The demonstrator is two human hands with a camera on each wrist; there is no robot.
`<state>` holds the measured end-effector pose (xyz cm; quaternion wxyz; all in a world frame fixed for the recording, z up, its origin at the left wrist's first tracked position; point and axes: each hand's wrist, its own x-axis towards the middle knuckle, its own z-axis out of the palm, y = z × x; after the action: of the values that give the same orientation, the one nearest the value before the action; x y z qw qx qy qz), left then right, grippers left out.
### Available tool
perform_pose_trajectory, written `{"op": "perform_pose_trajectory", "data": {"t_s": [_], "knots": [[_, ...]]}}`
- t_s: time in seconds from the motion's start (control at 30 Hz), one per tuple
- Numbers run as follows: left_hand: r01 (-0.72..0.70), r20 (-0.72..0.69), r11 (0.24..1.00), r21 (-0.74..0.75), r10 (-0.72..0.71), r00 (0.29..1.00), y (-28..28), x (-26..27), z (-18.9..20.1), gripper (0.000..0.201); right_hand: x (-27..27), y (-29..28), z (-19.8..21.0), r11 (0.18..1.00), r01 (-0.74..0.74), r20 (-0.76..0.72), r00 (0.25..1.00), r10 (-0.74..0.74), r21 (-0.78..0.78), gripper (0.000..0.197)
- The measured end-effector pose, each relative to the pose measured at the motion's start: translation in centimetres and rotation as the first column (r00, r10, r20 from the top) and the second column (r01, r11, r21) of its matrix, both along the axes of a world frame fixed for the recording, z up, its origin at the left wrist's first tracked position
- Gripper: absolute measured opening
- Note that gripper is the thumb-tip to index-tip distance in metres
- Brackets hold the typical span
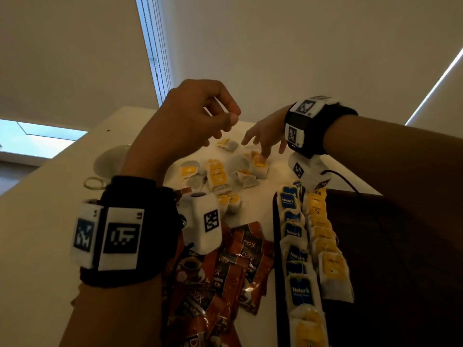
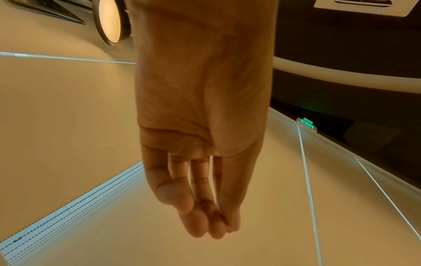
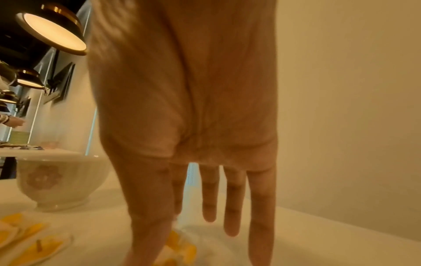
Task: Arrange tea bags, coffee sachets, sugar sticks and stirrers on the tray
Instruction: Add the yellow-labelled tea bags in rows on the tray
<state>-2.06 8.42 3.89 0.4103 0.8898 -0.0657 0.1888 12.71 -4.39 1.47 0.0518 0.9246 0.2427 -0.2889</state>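
Note:
My right hand reaches down to a loose yellow-tag tea bag on the white table. Its thumb and forefinger touch the bag while the other fingers stay straight and spread. My left hand hovers above the table with its fingertips bunched against the thumb; in the left wrist view the hand has nothing visible between them. More loose yellow tea bags lie scattered nearby. The dark tray at right carries a row of blue-tag tea bags and a row of yellow-tag ones.
A pile of brown coffee sachets lies left of the tray under my left wrist. A white bowl stands at the table's far left, also in the right wrist view. A rubber band lies beside it. A black cable runs behind the tray.

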Motion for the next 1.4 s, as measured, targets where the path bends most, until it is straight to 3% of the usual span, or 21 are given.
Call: {"op": "perform_pose_trajectory", "data": {"t_s": [0.1, 0.27, 0.43, 0.57, 0.8, 0.97, 1.17, 1.4], "knots": [[0.01, -0.005, 1.0, -0.006, -0.01, 1.0, 0.0, 0.0, -0.1, 0.013, 0.7, 0.3, -1.2, 0.997, 0.044, -0.051, 0.998, -0.04, 0.071, 0.064], [-0.004, -0.023, 1.0, 0.01, 0.004, 1.0, 0.1, -0.1, -0.2, 0.014, 1.1, 0.0, -2.0, 0.985, 0.067, -0.075, 0.996, -0.055, 0.159, 0.029], [-0.002, -0.04, 1.0, 0.014, 0.002, 0.999, -0.4, 0.0, -0.3, 0.014, 1.0, -0.6, -2.4, 0.968, 0.12, -0.123, 0.988, -0.094, 0.219, 0.053], [0.007, -0.051, 1.0, -0.001, -0.007, 0.999, -0.8, 0.0, -0.1, 0.016, 1.0, -0.9, -2.6, 0.959, 0.14, -0.165, 0.981, -0.101, 0.246, 0.058], [0.022, -0.079, 1.0, 0.004, -0.021, 0.997, -0.9, 0.1, -0.3, 0.016, 1.9, -1.4, -2.4, 0.955, 0.204, -0.232, 0.961, -0.153, 0.214, 0.052], [0.013, -0.096, 0.999, 0.036, -0.009, 0.995, -0.4, 0.3, -0.3, 0.015, 2.2, -1.5, -2.6, 0.937, 0.216, -0.238, 0.959, -0.152, 0.274, 0.045], [-0.009, -0.081, 0.999, 0.035, 0.012, 0.997, 0.1, 0.3, -0.3, 0.016, 2.3, -1.3, -2.6, 0.922, 0.178, -0.232, 0.967, -0.1, 0.345, 0.023], [-0.016, -0.1, 0.999, 0.028, 0.019, 0.995, 0.2, 0.5, -0.8, 0.014, 1.2, -1.9, -1.2, 0.877, 0.137, -0.21, 0.977, -0.043, 0.46, 0.018]]}}
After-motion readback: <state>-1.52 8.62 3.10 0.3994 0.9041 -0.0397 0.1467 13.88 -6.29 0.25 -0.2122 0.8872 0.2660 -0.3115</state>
